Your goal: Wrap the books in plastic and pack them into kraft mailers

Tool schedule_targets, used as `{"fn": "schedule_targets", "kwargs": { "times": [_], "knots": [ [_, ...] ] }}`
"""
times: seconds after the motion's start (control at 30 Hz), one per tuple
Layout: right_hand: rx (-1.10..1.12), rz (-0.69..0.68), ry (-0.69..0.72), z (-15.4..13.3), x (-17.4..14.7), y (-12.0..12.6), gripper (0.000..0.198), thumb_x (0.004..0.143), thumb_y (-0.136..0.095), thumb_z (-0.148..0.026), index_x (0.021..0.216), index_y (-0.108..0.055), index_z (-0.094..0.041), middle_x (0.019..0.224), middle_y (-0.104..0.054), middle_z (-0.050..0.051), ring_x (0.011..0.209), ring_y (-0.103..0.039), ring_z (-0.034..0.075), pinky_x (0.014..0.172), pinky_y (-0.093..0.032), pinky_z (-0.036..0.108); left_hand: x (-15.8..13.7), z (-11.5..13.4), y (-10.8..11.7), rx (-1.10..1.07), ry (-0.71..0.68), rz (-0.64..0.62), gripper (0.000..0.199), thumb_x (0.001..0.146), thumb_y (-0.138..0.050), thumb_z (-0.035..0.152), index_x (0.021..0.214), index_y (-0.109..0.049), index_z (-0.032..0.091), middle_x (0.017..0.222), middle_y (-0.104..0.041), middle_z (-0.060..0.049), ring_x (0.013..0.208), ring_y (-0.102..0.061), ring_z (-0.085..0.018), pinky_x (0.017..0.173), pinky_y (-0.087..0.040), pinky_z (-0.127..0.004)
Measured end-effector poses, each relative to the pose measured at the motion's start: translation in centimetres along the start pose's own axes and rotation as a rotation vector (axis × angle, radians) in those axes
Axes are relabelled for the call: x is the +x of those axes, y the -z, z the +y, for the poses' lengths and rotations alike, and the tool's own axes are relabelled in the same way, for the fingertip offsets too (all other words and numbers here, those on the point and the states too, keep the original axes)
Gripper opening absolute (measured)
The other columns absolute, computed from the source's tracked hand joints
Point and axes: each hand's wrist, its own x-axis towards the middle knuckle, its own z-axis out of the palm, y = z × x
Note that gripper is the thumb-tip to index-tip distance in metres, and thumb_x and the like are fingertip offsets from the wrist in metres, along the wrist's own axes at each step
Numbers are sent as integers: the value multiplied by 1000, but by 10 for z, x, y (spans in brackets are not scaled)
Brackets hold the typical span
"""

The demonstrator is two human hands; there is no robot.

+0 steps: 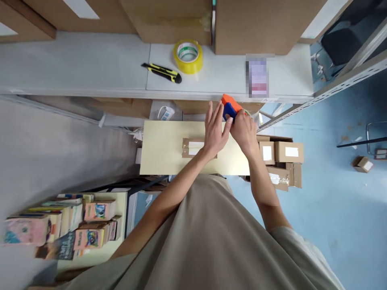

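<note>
An orange and blue tape dispenser (230, 105) is up near the front edge of the shelf, with my right hand (245, 131) wrapped round its near end. My left hand (215, 131) is open, fingers stretched out and pointing away from me, its fingertips right beside the dispenser. Whether they press on it I cannot tell. Below my left hand, a small cardboard box (189, 148) with clear tape and a white label lies on the pale yellow table (163, 163); my left hand and forearm hide part of it.
On the grey shelf (115, 64) are a yellow tape roll (197, 63), a black and yellow utility knife (162, 72) and a blurred-out phone-shaped item (257, 77). Large cartons (256, 24) stand behind. Small boxes (288, 152) are piled at right; books (96, 237) sit lower left.
</note>
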Motion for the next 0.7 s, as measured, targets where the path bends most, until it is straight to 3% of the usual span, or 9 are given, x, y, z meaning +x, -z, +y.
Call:
{"fn": "schedule_targets", "kwargs": {
  "times": [0.1,0.23,0.33,0.43,0.53,0.6,0.7],
  "knots": [
    [-26,65,89,-15,23,18,56,127,-34,-36,166,-59,-5,136,-82,32,131,-81,45,107,-60,48,25,10,2,-8,-50,28,81,126,-17,78,196,-32,41,202,-40,-2,195,-8,-28,162,-14,-58],
    [-113,137,149,-34,64,25,59,127,-36,-45,168,-56,-8,147,-75,33,135,-77,44,113,-58,51,40,14,7,3,-56,72,79,126,-18,77,198,-26,46,202,-39,1,195,-8,-24,163,-18,-56],
    [-118,202,159,-46,97,21,58,125,-38,-44,165,-59,-7,144,-76,33,135,-76,43,119,-54,57,39,15,9,-18,-22,53,84,125,-21,81,199,-21,42,203,-37,-3,195,-12,-28,162,-20,-58],
    [-143,260,156,-53,121,16,58,122,-40,-36,164,-61,-1,144,-76,35,141,-72,45,126,-49,65,28,9,13,-43,37,21,92,123,-23,86,198,-28,34,203,-37,-10,195,-14,-34,161,-19,-62],
    [-171,299,154,-53,128,13,63,118,-40,-26,173,-57,-1,159,-70,37,154,-64,45,132,-44,67,9,-14,20,-64,120,22,97,120,-26,91,193,-40,30,200,-41,-14,194,-18,-36,160,-18,-63],
    [-128,381,149,-47,120,6,69,117,-34,-19,181,-52,-5,175,-63,33,166,-57,41,139,-40,63,-12,-43,30,-55,218,39,102,116,-29,97,190,-46,28,198,-44,-18,193,-23,-38,159,-20,-63],
    [2,509,135,-29,88,-30,73,121,-23,-23,188,-46,-9,191,-49,27,179,-46,35,144,-39,57,-57,-99,53,11,473,68,117,107,-34,107,183,-54,21,193,-49,-27,189,-34,-46,155,-30,-68]
  ]
}}
